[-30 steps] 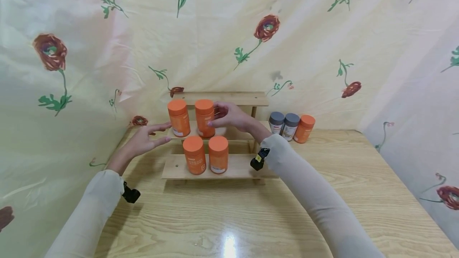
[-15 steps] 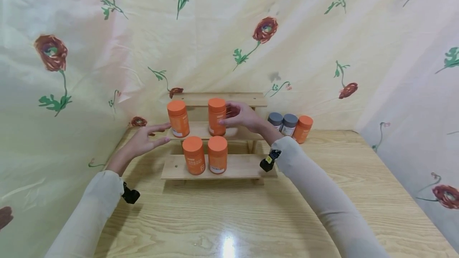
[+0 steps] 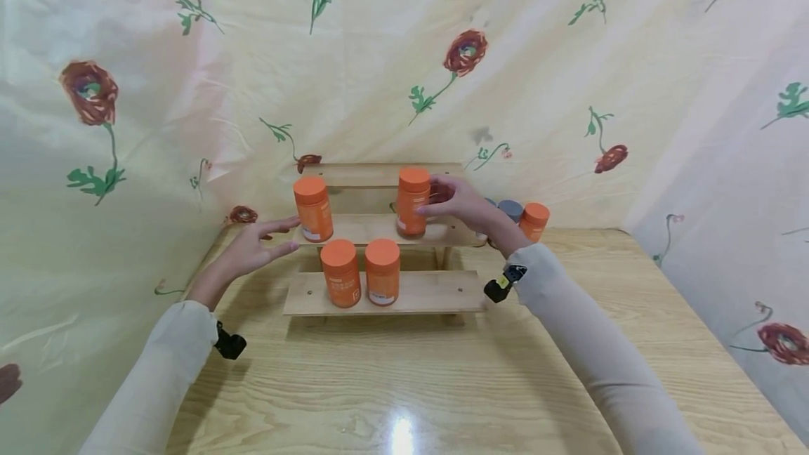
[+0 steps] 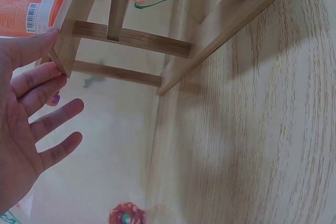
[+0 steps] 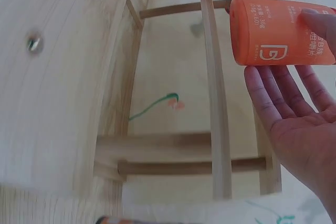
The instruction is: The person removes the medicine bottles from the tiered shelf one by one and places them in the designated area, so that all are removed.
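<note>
In the head view, my right hand [image 3: 464, 202] holds an upright orange bottle [image 3: 412, 213] at the middle step of a wooden shelf [image 3: 373, 229]. The right wrist view has the thumb across the bottle [image 5: 281, 32] and the fingers along its other side. I cannot tell whether its base touches the board. My left hand [image 3: 253, 248] pinches the left end of that step between thumb and fingers, with its last two fingers spread free. Another orange bottle [image 3: 313, 210] stands beside the left fingertips. Two more, a left bottle [image 3: 341, 276] and a right bottle [image 3: 383, 274], stand on the lowest step.
To the right of the shelf, a grey-lidded bottle [image 3: 510, 210] and an orange bottle [image 3: 534, 222] stand on the wood-grain table [image 3: 354, 385], partly behind my right arm. A flowered cloth [image 3: 379, 76] hangs behind. The top step [image 3: 385, 174] runs along the back.
My right hand has moved the orange bottle rightward along the middle step, away from the bottle at its left end. The left hand stays at the shelf's end.
</note>
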`<state>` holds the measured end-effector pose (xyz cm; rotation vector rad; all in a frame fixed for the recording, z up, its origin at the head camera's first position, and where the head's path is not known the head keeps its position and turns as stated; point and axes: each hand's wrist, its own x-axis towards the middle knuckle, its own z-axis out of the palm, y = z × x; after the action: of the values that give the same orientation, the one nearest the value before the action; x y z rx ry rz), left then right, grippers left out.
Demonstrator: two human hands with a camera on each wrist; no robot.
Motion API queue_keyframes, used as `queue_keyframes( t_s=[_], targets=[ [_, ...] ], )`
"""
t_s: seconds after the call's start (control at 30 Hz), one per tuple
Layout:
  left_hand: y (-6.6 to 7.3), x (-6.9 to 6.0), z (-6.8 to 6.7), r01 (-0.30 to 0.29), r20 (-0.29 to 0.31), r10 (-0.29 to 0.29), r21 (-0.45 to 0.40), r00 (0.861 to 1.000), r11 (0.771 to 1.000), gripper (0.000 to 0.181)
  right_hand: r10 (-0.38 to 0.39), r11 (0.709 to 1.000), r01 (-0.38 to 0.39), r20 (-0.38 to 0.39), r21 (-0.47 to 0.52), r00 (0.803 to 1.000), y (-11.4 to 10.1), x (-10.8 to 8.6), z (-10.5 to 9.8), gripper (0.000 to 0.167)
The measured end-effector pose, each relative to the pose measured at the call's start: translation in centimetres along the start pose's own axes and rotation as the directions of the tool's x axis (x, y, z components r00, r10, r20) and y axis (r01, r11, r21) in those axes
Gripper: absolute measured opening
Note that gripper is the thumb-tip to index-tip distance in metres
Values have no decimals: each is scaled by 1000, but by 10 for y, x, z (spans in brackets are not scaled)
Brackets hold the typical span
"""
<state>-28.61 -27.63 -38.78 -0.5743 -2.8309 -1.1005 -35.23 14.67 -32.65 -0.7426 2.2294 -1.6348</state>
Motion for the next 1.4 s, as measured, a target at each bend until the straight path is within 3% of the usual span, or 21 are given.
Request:
queue_keyframes(
  t_s=[0.17, 0.67, 1.4],
  targets=[
    [1, -1, 0, 9, 6, -9, -5, 1000, 1000, 58, -7, 1000, 8, -41, 6, 999, 3, -14, -14, 58],
    [2, 0, -3, 1, 0, -1, -3, 1000, 1000, 58, 8, 990, -28, -142, -142, 990, 5, -60, -60, 55],
    [-1, 2, -2, 5, 4, -5, -10, 1000, 1000, 58, 69, 972, -132, -302, -195, 951, 19, -114, -129, 48]
  ],
)
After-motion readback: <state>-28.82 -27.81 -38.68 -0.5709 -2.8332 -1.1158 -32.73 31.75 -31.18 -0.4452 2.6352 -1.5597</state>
